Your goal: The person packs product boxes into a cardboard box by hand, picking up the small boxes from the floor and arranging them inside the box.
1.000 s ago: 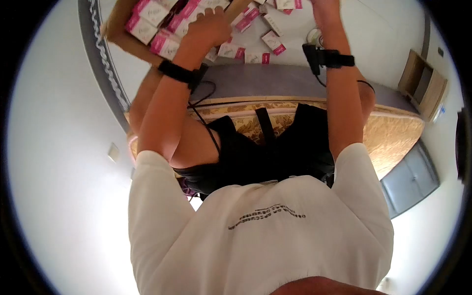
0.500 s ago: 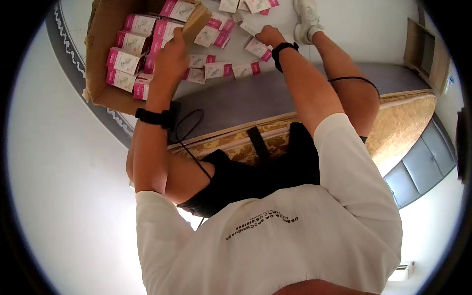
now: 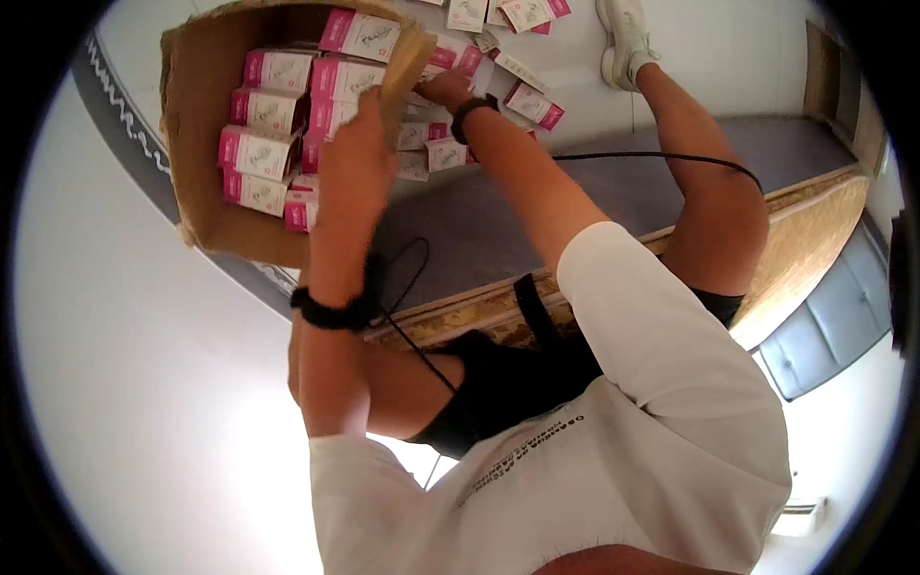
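Brown open cardboard carton [image 3: 192, 125] sits at the left, small rectangular pink-and-white cardboard boxes [image 3: 259, 153] stacked inside it. The left hand [image 3: 355, 158] is clamped on the carton's right-hand side. Just beyond that side, apart from the left hand, the right hand [image 3: 448, 91] is among loose pink-and-white boxes [image 3: 535, 103] on the pale floor [image 3: 594, 110]; whether it grips one cannot be told. Farther right stands a white shoe [image 3: 623, 43].

Bedroom (seemingly), patterned mattress [image 3: 810, 244], padded panel [image 3: 826, 316], pale tiled floor [image 3: 743, 67]
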